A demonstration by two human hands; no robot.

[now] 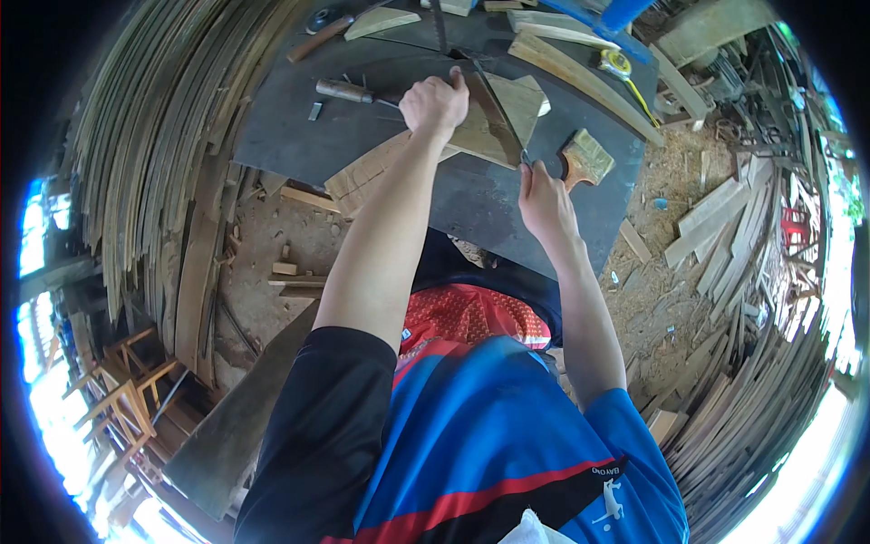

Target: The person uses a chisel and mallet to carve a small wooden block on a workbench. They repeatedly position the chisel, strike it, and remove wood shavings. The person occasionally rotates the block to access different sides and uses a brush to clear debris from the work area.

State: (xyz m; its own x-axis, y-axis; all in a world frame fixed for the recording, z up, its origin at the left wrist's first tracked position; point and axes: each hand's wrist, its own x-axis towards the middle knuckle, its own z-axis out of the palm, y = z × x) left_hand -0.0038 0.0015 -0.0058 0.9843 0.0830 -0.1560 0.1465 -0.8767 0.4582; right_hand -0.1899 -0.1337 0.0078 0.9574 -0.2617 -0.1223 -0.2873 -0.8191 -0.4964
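We've got right hand gripping the near end of a blade across the board; left hand curled at board's left side. Table: brush and tape measure to the right.

Short row of pale capitals printed on right front of blue shirt; white player-shaped emblem just beside capitals, also on shirt. Small pale label on red garment, just beyond shirt toward its left: print too small to read. Yellow tape measure well beyond shirt, on table: face unreadable.
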